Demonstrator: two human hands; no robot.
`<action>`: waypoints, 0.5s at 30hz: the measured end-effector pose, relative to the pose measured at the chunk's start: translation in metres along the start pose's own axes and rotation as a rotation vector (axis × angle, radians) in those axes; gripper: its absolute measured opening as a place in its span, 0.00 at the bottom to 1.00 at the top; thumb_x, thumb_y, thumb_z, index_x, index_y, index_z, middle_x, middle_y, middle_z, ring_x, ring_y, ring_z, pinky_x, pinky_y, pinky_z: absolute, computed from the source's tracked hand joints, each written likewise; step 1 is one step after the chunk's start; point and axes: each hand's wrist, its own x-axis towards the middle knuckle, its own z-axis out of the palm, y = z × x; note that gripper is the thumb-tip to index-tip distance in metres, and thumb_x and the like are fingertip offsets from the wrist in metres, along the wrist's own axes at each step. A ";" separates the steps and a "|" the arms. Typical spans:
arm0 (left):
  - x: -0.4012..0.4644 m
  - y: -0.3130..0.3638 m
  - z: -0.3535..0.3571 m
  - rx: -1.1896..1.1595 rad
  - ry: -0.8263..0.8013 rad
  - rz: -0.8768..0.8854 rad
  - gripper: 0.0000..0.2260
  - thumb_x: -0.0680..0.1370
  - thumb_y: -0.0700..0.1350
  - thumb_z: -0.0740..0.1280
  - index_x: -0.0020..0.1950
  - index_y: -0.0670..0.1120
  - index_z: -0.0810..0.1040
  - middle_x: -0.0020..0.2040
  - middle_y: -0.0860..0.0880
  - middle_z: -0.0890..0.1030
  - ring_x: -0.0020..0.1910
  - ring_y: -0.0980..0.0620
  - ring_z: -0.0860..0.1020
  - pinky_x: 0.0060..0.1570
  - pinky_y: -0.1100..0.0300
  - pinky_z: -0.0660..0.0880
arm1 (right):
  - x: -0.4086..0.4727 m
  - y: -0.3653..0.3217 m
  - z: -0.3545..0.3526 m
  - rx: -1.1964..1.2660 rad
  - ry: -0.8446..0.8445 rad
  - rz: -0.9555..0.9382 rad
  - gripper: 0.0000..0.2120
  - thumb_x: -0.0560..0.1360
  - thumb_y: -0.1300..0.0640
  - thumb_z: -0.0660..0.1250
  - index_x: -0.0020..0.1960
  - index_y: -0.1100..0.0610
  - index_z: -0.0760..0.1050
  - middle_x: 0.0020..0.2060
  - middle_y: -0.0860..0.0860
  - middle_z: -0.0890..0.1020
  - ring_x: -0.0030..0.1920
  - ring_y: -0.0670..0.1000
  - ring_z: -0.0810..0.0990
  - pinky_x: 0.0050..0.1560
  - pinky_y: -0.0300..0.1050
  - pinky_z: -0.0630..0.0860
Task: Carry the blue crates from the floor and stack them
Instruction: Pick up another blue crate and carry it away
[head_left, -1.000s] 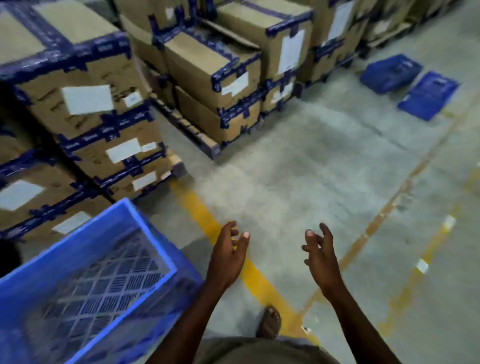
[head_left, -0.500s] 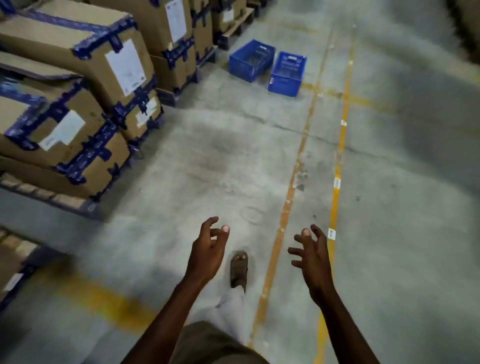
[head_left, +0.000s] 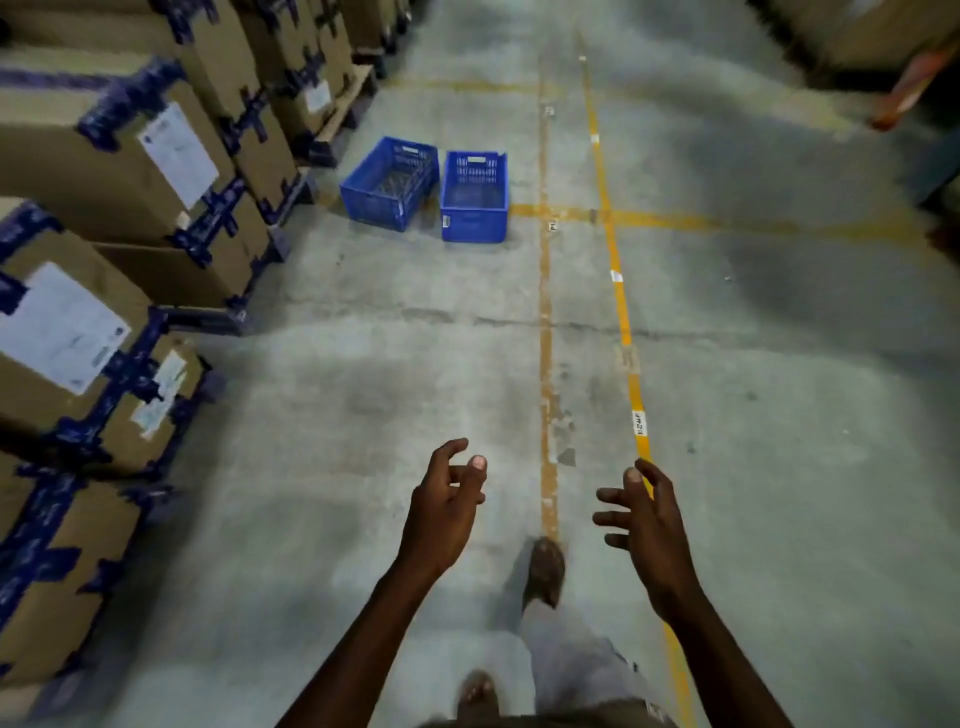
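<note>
Two empty blue plastic crates sit side by side on the concrete floor ahead: the left crate is turned slightly, the right crate stands square beside a yellow line. My left hand and my right hand hang out in front of me, low in the view, fingers loosely curled and apart, holding nothing. Both hands are well short of the crates, with a long stretch of floor between.
Stacked cardboard boxes with blue tape on pallets line the whole left side. Yellow floor lines run down the aisle and cross beside the crates. My feet show below my hands. An orange post stands far right.
The view has swung away from the blue crate stack at my left and down the aisle. The two floor crates have come closer and nearer the centre. Both hands stay empty.
</note>
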 end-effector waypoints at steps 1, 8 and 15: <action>0.032 0.007 0.007 -0.001 -0.010 0.005 0.14 0.80 0.60 0.62 0.65 0.59 0.71 0.51 0.50 0.83 0.41 0.59 0.83 0.48 0.55 0.78 | 0.028 -0.007 0.005 0.017 0.003 0.003 0.19 0.83 0.45 0.58 0.72 0.47 0.65 0.51 0.56 0.84 0.44 0.57 0.84 0.42 0.49 0.76; 0.251 0.072 0.063 0.061 -0.093 0.010 0.12 0.79 0.60 0.62 0.62 0.62 0.71 0.51 0.51 0.83 0.42 0.57 0.84 0.47 0.55 0.77 | 0.235 -0.067 0.022 0.063 0.063 0.027 0.21 0.84 0.45 0.57 0.73 0.51 0.65 0.51 0.56 0.84 0.45 0.57 0.84 0.43 0.49 0.76; 0.436 0.179 0.087 0.024 -0.061 -0.001 0.10 0.79 0.58 0.64 0.58 0.58 0.76 0.49 0.50 0.84 0.40 0.56 0.84 0.43 0.60 0.74 | 0.418 -0.204 0.059 0.010 -0.024 -0.021 0.18 0.83 0.43 0.57 0.70 0.47 0.67 0.50 0.55 0.84 0.43 0.54 0.84 0.44 0.49 0.76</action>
